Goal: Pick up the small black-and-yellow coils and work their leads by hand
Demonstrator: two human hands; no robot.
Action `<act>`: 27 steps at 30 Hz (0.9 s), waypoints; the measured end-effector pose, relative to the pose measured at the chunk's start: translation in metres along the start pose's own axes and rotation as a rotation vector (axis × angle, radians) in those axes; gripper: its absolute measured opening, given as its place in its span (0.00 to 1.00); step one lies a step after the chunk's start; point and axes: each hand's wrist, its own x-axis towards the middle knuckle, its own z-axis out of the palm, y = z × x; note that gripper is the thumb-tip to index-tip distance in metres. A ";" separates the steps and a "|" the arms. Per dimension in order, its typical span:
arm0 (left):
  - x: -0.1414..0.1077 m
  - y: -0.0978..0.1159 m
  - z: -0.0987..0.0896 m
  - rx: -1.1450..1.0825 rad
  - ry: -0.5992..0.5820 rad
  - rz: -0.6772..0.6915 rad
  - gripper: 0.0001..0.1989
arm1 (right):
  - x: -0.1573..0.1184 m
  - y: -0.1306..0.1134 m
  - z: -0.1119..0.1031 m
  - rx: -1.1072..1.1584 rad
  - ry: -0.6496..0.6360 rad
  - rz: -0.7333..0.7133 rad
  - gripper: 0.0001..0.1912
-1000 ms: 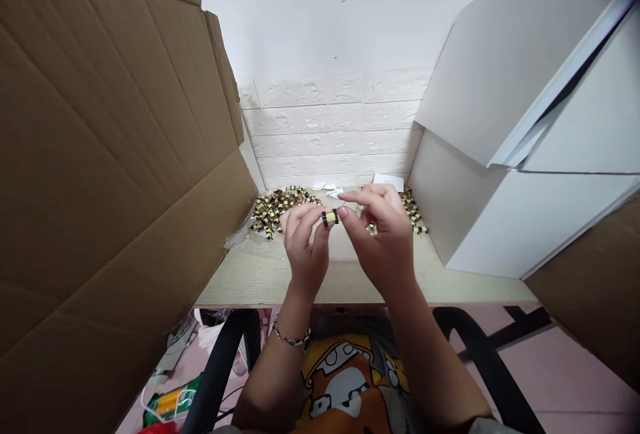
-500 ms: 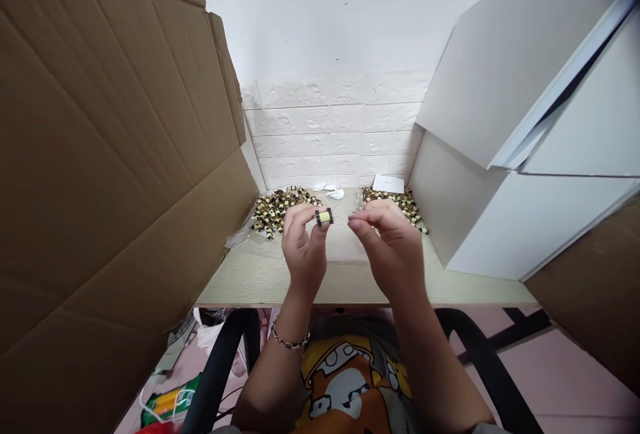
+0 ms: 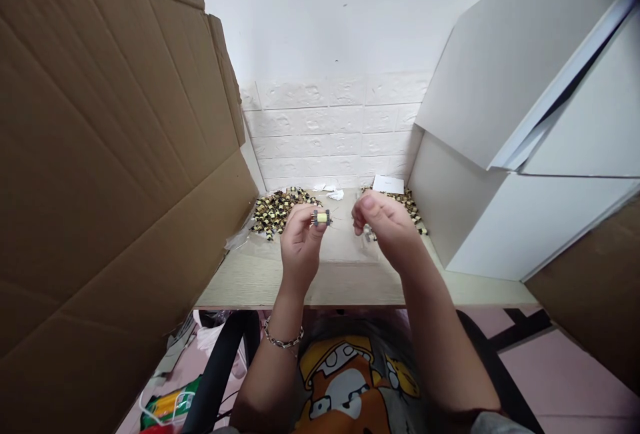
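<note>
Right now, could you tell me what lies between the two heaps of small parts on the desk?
In the head view, only white paper scraps and bare desk separate the left heap from the right heap.

At centre frame my left hand (image 3: 300, 244) pinches a small bobbin (image 3: 321, 218) above the desk (image 3: 260, 281), my right hand (image 3: 387, 227) just beside it, one pile of bobbins (image 3: 277, 207) behind at left, another pile (image 3: 407, 202) behind at right, a cardboard box (image 3: 110, 154) filling the left.
</note>
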 end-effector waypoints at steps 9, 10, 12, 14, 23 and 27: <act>-0.006 -0.003 0.004 -0.126 -0.052 -0.104 0.06 | 0.004 0.004 0.008 0.052 -0.096 0.020 0.18; -0.006 -0.003 0.005 -0.139 -0.050 -0.115 0.06 | 0.004 0.005 0.009 0.059 -0.098 0.012 0.18; -0.007 -0.001 0.007 -0.161 -0.045 -0.141 0.06 | 0.004 0.007 0.009 0.058 -0.101 -0.010 0.18; -0.008 0.001 0.009 -0.180 -0.047 -0.178 0.08 | 0.004 0.006 0.010 0.043 -0.104 -0.036 0.17; -0.011 0.010 0.017 -0.638 -0.075 -0.506 0.11 | 0.000 0.002 0.016 -0.055 -0.050 -0.094 0.16; -0.012 0.012 0.018 -0.769 -0.105 -0.627 0.11 | -0.001 0.004 0.018 -0.136 0.001 -0.141 0.14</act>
